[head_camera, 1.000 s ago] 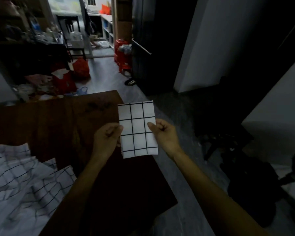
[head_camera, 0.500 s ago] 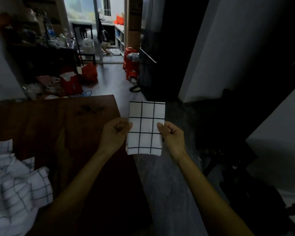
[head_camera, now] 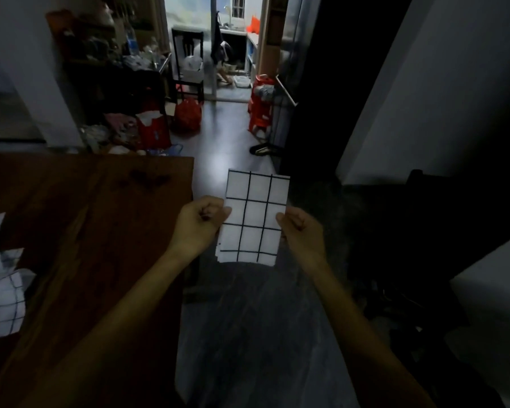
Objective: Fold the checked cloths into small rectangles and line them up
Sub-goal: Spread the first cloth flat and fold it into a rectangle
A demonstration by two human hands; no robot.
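Note:
A white cloth with black checks, folded into a small upright rectangle (head_camera: pixel 252 219), hangs in the air past the table's right edge, over the floor. My left hand (head_camera: pixel 200 223) pinches its left edge and my right hand (head_camera: pixel 302 232) pinches its right edge. A heap of unfolded checked cloths (head_camera: pixel 0 293) lies crumpled on the brown wooden table (head_camera: pixel 95 225) at the far left, partly cut off by the frame.
The dark floor runs ahead into a cluttered hallway with red bags (head_camera: pixel 187 114), a red stool (head_camera: pixel 261 108) and a black chair (head_camera: pixel 187 64). A dark cabinet (head_camera: pixel 321 83) and a white wall (head_camera: pixel 424 113) stand to the right. A person crouches far back.
Both hands carried the folded cloth rightward off the table's edge, so it now hangs over the floor. The view turned right, leaving the cloth heap nearer the left border.

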